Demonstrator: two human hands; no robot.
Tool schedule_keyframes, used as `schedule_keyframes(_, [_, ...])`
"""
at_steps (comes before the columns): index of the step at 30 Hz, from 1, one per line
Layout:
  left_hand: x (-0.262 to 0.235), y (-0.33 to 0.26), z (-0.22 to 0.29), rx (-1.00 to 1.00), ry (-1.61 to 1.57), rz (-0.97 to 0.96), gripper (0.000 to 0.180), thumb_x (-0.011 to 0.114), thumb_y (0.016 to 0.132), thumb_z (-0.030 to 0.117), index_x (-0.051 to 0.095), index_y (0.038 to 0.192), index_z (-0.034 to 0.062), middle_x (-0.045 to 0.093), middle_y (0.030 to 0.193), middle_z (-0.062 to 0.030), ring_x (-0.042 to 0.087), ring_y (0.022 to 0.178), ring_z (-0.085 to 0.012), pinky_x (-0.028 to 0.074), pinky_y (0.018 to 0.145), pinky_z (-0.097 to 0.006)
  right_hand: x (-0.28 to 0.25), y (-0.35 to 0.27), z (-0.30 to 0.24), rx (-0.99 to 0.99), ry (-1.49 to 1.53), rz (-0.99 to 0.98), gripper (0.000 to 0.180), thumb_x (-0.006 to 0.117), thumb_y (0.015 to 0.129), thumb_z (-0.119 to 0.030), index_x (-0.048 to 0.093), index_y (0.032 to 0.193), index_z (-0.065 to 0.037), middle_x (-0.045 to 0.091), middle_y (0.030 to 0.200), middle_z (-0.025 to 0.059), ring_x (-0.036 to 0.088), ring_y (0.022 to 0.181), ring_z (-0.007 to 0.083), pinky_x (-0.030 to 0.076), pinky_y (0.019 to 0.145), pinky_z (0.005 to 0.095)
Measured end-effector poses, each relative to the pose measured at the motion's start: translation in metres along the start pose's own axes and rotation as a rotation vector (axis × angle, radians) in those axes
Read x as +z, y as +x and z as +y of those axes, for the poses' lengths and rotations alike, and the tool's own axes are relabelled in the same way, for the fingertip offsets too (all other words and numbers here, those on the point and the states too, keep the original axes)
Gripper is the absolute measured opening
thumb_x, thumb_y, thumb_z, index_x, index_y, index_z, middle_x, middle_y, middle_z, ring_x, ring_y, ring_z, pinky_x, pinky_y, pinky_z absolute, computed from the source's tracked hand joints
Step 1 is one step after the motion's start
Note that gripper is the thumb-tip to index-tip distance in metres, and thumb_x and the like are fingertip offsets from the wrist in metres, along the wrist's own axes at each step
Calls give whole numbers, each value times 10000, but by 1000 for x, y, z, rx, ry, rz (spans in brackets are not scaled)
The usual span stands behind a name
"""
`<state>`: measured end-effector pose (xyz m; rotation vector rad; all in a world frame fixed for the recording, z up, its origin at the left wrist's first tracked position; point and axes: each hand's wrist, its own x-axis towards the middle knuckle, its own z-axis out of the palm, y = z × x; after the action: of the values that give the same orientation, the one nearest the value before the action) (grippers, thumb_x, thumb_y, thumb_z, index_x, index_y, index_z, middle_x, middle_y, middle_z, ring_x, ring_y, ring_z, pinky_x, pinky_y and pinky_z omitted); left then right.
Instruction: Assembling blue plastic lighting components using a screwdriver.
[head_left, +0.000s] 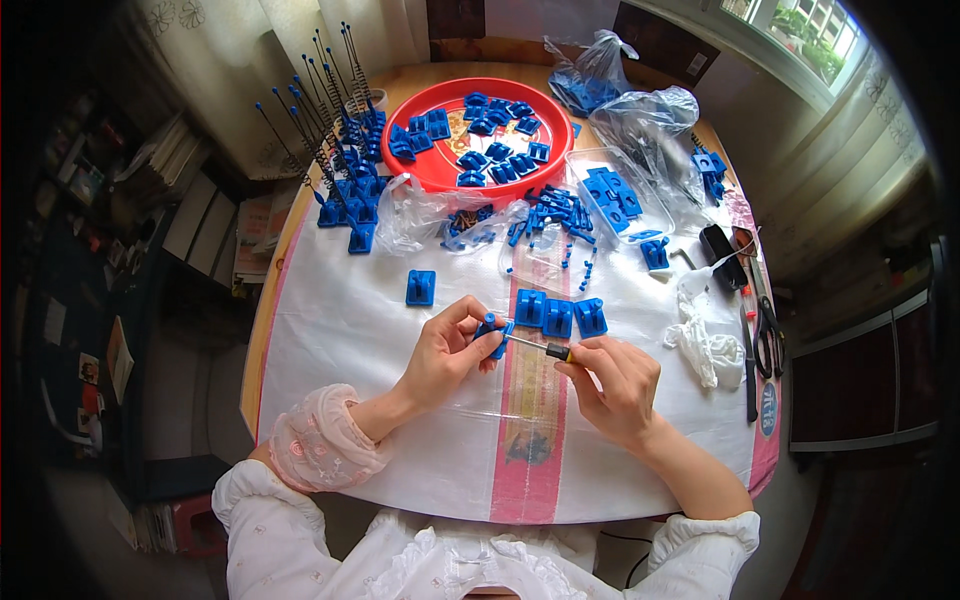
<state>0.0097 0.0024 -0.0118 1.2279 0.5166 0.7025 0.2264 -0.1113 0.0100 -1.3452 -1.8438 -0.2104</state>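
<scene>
Near the middle of the table, my left hand is closed around a small blue plastic bracket. My right hand grips a screwdriver by its black and yellow handle. Its thin metal shaft points left, with the tip at the bracket; whether it sits in a screw is hidden by my left fingers. Just beyond my hands lie blue brackets in a row: one at the left, one in the middle and one at the right. Another blue bracket lies apart, beyond my left hand.
A red round tray of blue parts stands at the back. Left of it are blue pieces with upright springs. Small blue pegs lie before a clear container. White gloves and scissors lie at the right.
</scene>
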Motion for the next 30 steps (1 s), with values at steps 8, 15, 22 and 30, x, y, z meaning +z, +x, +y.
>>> schedule_keyframes(8, [2, 1, 2, 18, 11, 11, 103, 651, 973, 82, 555, 1007, 73, 664, 982, -83, 601, 728, -93, 507, 619, -237, 6, -11, 4, 205, 213, -65, 163, 772, 806, -75, 649, 886, -6, 663, 732, 107, 653, 569, 246, 476, 506, 324])
schedule_keyframes(15, [3, 0, 1, 0, 58, 11, 92, 638, 978, 66, 556, 1019, 58, 637, 903, -56, 578, 719, -78, 493, 643, -228, 7, -9, 5, 403, 383, -186, 160, 764, 833, -72, 627, 881, -3, 677, 739, 133, 673, 600, 272, 511, 538, 339])
schedule_keyframes(22, [5, 0, 6, -20, 70, 52, 101, 630, 986, 74, 533, 1012, 62, 583, 854, -12, 538, 704, -44, 461, 643, -211, 4, 0, -1, 343, 321, -228, 207, 759, 795, -48, 579, 888, -5, 592, 853, 112, 638, 630, 296, 511, 537, 361])
schedule_keyframes(30, [4, 0, 3, -9, 43, 3, 104, 632, 989, 84, 533, 1007, 58, 587, 856, -20, 543, 702, -58, 460, 639, -220, 2, -2, 6, 145, 91, -140, 221, 824, 729, -54, 628, 826, -21, 604, 746, 74, 623, 572, 219, 466, 494, 310])
